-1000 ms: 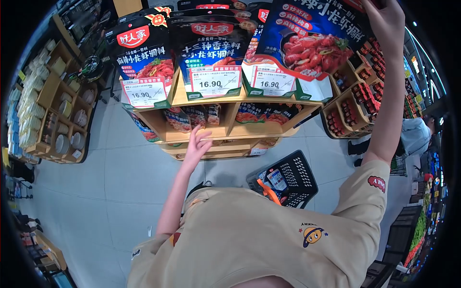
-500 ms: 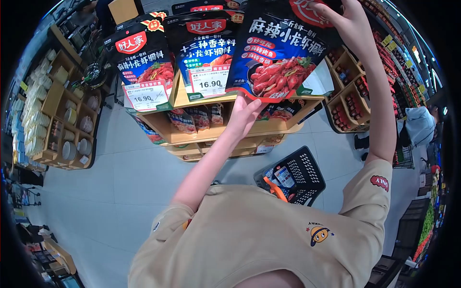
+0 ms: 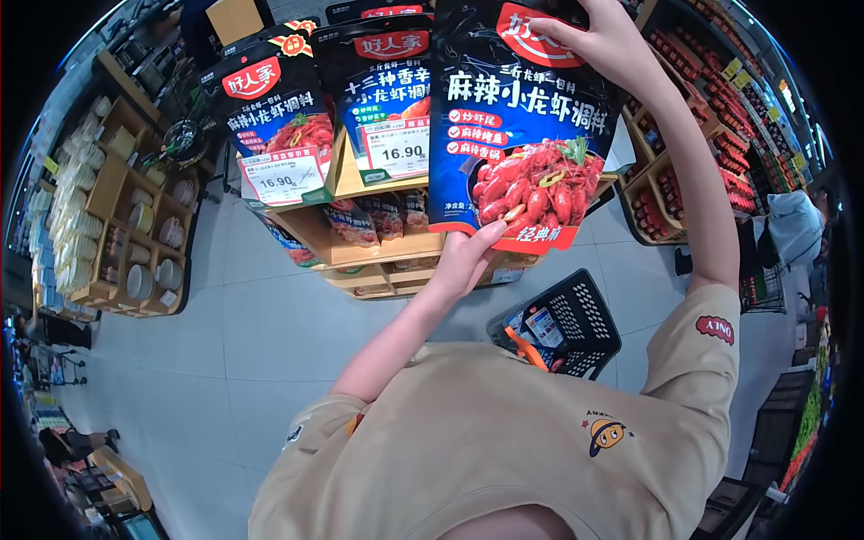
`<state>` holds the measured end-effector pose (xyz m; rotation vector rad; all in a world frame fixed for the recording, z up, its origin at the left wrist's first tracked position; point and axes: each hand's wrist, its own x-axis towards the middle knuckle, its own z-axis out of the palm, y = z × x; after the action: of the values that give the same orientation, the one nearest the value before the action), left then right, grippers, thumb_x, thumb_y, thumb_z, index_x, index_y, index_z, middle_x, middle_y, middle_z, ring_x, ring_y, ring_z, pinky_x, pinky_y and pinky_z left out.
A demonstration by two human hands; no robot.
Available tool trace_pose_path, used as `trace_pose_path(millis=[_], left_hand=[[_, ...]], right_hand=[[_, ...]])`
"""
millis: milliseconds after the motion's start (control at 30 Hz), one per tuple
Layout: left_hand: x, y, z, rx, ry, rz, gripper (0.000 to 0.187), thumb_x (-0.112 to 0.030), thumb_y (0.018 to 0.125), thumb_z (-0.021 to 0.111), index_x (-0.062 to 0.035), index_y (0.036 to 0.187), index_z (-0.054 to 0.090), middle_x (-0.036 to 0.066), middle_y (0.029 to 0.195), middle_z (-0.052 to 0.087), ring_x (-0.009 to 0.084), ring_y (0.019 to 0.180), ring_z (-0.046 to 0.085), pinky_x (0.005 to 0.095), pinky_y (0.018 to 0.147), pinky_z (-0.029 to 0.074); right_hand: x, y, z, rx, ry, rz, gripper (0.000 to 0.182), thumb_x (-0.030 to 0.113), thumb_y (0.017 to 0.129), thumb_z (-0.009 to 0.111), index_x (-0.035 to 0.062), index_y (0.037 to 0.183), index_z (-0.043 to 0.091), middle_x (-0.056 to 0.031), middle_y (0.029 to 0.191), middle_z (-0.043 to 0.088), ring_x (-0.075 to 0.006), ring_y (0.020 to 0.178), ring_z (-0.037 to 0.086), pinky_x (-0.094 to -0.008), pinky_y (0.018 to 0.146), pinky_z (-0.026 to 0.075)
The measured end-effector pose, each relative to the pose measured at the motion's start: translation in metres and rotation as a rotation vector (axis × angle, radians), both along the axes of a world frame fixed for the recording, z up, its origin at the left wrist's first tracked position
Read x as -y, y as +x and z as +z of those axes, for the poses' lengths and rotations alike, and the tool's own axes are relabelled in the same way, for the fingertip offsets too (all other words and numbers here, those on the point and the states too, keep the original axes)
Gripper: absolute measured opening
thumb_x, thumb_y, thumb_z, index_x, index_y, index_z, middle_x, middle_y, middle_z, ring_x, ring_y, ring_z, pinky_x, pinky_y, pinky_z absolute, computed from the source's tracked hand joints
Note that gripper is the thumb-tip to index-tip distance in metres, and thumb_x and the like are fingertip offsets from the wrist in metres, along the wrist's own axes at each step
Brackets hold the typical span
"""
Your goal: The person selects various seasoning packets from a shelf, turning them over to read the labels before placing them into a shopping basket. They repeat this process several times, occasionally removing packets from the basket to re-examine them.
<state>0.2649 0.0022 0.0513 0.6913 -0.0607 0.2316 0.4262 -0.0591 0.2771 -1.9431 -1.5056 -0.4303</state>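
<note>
A large black and blue seasoning pouch (image 3: 499,166) with a picture of red crayfish faces me, held upright between both hands. At its bottom edge my left hand (image 3: 468,261) grips it, thumb on the front and the other fingers mostly hidden behind. My right hand (image 3: 601,43) is closed on the upper right side, fingers over the red logo. Left of it, partly covered, stands a similar pouch (image 3: 387,76) with a 16.90 price tag (image 3: 396,151). Farther left is another crayfish pouch (image 3: 274,108) with its own price tag (image 3: 283,175).
The wooden display stand (image 3: 360,256) holds more pouches on lower shelves. A black shopping basket (image 3: 585,315) with an orange handle (image 3: 525,346) sits on the floor close to my body. Shelves of bowls (image 3: 139,216) stand left, and shelves of red-packed goods (image 3: 661,198) right.
The held pouch has come lower and nearer to me and now stands straighter, less tilted. Both hands have moved down with it, keeping their grip.
</note>
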Motion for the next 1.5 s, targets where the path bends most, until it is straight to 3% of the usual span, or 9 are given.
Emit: trace_pose_path(millis=[67,533,967,1133,1200,1233,1333,1400,1500], left_hand=[[0.001,-0.004,-0.001,-0.027,0.073,0.033,0.051,-0.018,0.081,0.051,0.0012,0.123,0.029,0.012,0.122,0.041,0.0213,0.110,0.044,0.0374,0.093,0.037],[0.004,-0.017,-0.010,-0.063,0.025,0.064,0.042,-0.012,0.082,0.050,0.0020,0.118,0.034,0.012,0.117,0.046,0.0185,0.106,0.048,0.0321,0.090,0.038],[0.002,-0.024,-0.017,-0.027,0.008,0.109,0.041,-0.013,0.083,0.048,0.0029,0.119,0.035,0.013,0.117,0.046,0.0197,0.108,0.046,0.0340,0.093,0.036],[-0.007,-0.027,-0.021,-0.007,-0.048,0.093,0.042,-0.017,0.085,0.042,0.0027,0.121,0.032,0.013,0.121,0.042,0.0207,0.111,0.043,0.0355,0.096,0.033],[-0.008,-0.028,-0.018,0.015,-0.128,0.096,0.045,-0.019,0.085,0.041,0.0009,0.123,0.030,0.012,0.123,0.041,0.0209,0.112,0.043,0.0354,0.096,0.033],[-0.009,-0.027,-0.018,0.013,-0.122,0.085,0.047,-0.024,0.084,0.041,-0.0023,0.125,0.028,0.011,0.124,0.040,0.0209,0.112,0.043,0.0354,0.095,0.034],[-0.014,-0.031,-0.007,0.027,-0.266,0.000,0.051,-0.029,0.084,0.040,-0.0047,0.127,0.026,0.012,0.127,0.037,0.0205,0.114,0.041,0.0364,0.096,0.033],[-0.017,-0.031,-0.006,-0.032,-0.398,-0.001,0.050,-0.033,0.083,0.041,-0.0046,0.124,0.031,0.013,0.114,0.045,0.0215,0.103,0.049,0.0348,0.086,0.043],[-0.022,-0.030,-0.011,0.072,-0.861,-0.641,0.038,-0.029,0.083,0.044,0.0011,0.105,0.043,0.009,0.075,0.042,0.0168,0.063,0.050,0.0237,0.056,0.050]], right_hand=[[-0.003,0.003,-0.006,0.023,-0.032,-0.028,0.035,0.013,0.070,0.061,-0.0026,0.099,0.049,-0.0127,0.085,0.056,-0.0153,0.075,0.052,-0.0263,0.068,0.043],[-0.016,0.009,-0.023,-0.052,-0.155,0.016,0.037,0.013,0.072,0.059,0.0000,0.105,0.050,-0.0159,0.100,0.056,-0.0230,0.093,0.054,-0.0291,0.081,0.042],[-0.016,0.003,-0.022,0.006,-0.044,-0.007,0.029,0.017,0.076,0.058,0.0014,0.100,0.051,-0.0106,0.091,0.056,-0.0157,0.087,0.053,-0.0271,0.077,0.042],[-0.004,0.007,-0.021,-0.152,0.134,-0.033,0.019,0.011,0.082,0.046,0.0015,0.099,0.049,-0.0070,0.090,0.055,-0.0131,0.086,0.052,-0.0253,0.077,0.040],[0.005,0.025,-0.029,-0.121,0.125,-0.012,0.024,0.010,0.078,0.051,0.0025,0.101,0.048,-0.0091,0.093,0.054,-0.0182,0.091,0.051,-0.0292,0.079,0.040],[0.013,0.073,-0.046,-0.125,-0.002,0.127,0.043,0.018,0.081,0.053,0.0040,0.119,0.038,-0.0095,0.113,0.048,-0.0173,0.106,0.046,-0.0280,0.091,0.035],[0.012,0.071,-0.067,-0.322,-0.123,0.170,0.039,0.020,0.080,0.057,0.0065,0.114,0.045,-0.0086,0.107,0.053,-0.0154,0.098,0.052,-0.0280,0.086,0.040],[0.013,0.060,-0.081,-0.525,-0.210,0.231,0.040,0.022,0.082,0.055,0.0052,0.116,0.043,-0.0077,0.108,0.052,-0.0148,0.101,0.050,-0.0274,0.085,0.040],[0.013,0.034,-0.106,-0.929,-0.321,0.323,0.064,0.023,0.079,0.059,0.0076,0.130,0.023,-0.0116,0.120,0.043,-0.0174,0.106,0.046,-0.0290,0.088,0.040]])
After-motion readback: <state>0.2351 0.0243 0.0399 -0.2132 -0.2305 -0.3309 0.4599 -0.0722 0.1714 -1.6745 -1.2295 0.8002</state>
